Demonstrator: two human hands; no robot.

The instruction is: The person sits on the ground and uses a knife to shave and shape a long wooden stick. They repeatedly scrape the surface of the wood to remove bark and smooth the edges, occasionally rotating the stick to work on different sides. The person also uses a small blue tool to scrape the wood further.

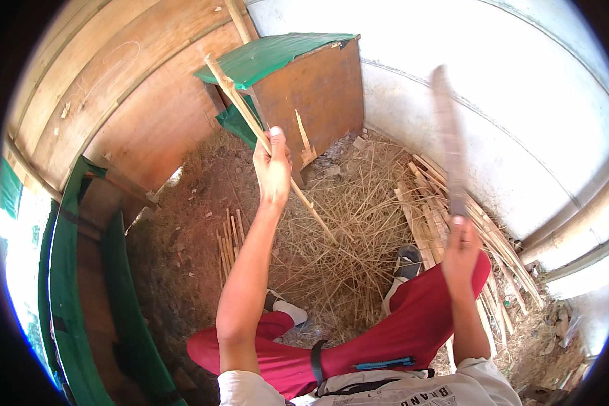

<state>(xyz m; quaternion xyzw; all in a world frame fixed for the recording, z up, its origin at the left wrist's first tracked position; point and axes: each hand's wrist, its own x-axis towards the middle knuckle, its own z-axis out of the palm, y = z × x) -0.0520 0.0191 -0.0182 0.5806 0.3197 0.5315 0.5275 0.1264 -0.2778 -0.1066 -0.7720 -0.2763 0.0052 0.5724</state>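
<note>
My left hand [273, 166], stretched forward, is closed round a long bamboo strip [231, 89]. The strip slants from the upper left down to the right, its lower end over a heap of thin shavings [345, 216]. At the right, my right hand [461, 247] grips the handle of a machete [448, 135]. Its long brown blade points upward, smeared a little by motion and apart from the strip. Split bamboo strips [487, 230] lie in a bundle on the ground beyond my right hand. A smaller group of cut strips [230, 240] lies left of the shavings, near my left forearm.
A wooden box with a green cover [311, 81] stands ahead against the walls. Plywood [142, 88] lines the left side, a white sheet wall [507, 101] the right. Green-draped boards [81, 291] stand at the left. My shod feet rest beside the shavings.
</note>
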